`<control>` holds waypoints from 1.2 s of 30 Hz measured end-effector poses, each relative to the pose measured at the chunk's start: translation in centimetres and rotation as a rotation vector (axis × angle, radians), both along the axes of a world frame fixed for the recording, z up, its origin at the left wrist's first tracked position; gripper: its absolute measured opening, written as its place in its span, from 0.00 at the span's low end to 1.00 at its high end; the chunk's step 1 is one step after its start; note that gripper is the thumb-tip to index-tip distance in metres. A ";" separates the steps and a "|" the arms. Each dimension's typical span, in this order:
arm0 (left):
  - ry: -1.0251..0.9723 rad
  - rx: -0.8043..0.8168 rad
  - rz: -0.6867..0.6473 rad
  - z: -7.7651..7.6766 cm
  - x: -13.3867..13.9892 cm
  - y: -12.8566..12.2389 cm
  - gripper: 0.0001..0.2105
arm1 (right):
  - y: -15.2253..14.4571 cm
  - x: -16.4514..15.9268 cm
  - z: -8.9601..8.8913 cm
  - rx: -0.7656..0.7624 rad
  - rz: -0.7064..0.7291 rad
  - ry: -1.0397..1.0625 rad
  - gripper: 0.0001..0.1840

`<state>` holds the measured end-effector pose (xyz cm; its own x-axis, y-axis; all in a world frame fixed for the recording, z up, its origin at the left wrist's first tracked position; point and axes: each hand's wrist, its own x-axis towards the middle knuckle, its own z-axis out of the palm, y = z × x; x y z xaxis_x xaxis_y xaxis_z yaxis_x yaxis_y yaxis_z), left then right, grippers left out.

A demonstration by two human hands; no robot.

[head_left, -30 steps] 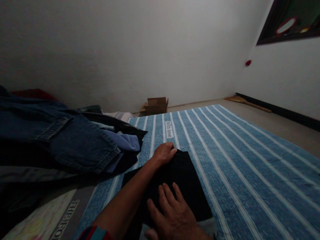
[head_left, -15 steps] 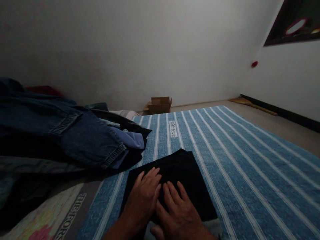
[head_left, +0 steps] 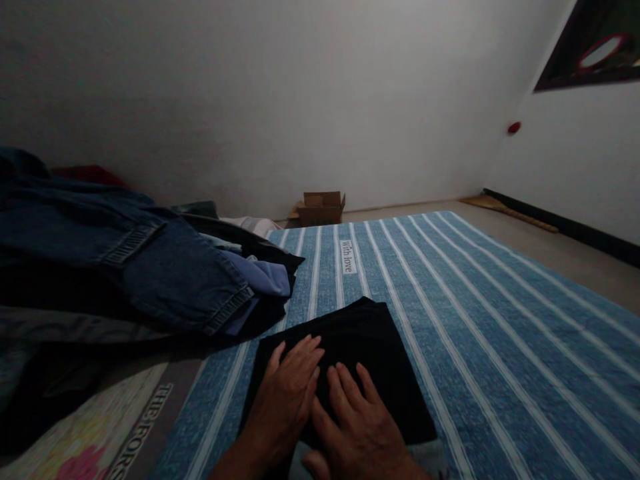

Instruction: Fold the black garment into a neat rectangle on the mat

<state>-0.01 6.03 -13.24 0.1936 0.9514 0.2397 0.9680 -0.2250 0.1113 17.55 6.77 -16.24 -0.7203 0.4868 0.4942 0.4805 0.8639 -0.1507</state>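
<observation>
I keep my left hand (head_left: 287,393) and right hand (head_left: 357,423) flat, fingers released, gripping nothing, pressing the folded black garment (head_left: 360,357) evenly near the striped blue mat's (head_left: 490,333) near-left corner.

Bed, covered with blue sheet (head_left: 475,333) striped white, small label reading "With love" near the far edge. Lying directly upon it: folded black garment (head_left: 370,347) at near centre; heap of clothes (head_left: 150,267) at left, denim jeans uppermost. Printed floral cloth (head_left: 100,440) at near left corner.
</observation>
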 end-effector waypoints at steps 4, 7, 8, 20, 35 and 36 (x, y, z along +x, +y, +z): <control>-0.004 -0.001 0.002 0.0 0.0 0.0 0.19 | 0.0 0.0 0.0 0.006 -0.003 -0.001 0.34; -0.002 -0.004 0.008 0.0 0.1 0.0 0.19 | 0.0 0.0 0.1 0.032 -0.012 0.008 0.33; -0.002 -0.001 0.009 0.0 0.1 0.0 0.19 | 0.0 0.1 0.2 0.035 -0.010 0.004 0.33; 0.029 0.035 -0.021 -0.1 -0.1 -0.1 0.17 | -0.1 0.0 0.2 0.072 -0.025 0.032 0.33; -0.017 0.059 -0.030 -0.2 -0.3 -0.1 0.17 | -0.1 -0.1 0.1 0.109 -0.035 0.041 0.32; -0.018 0.057 -0.030 -0.2 -0.3 -0.1 0.17 | -0.1 -0.1 0.1 0.108 -0.036 0.041 0.32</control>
<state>-0.31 5.91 -13.49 0.2173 0.9298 0.2971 0.9586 -0.2606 0.1143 17.49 6.66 -16.13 -0.6818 0.4541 0.5736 0.5068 0.8586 -0.0775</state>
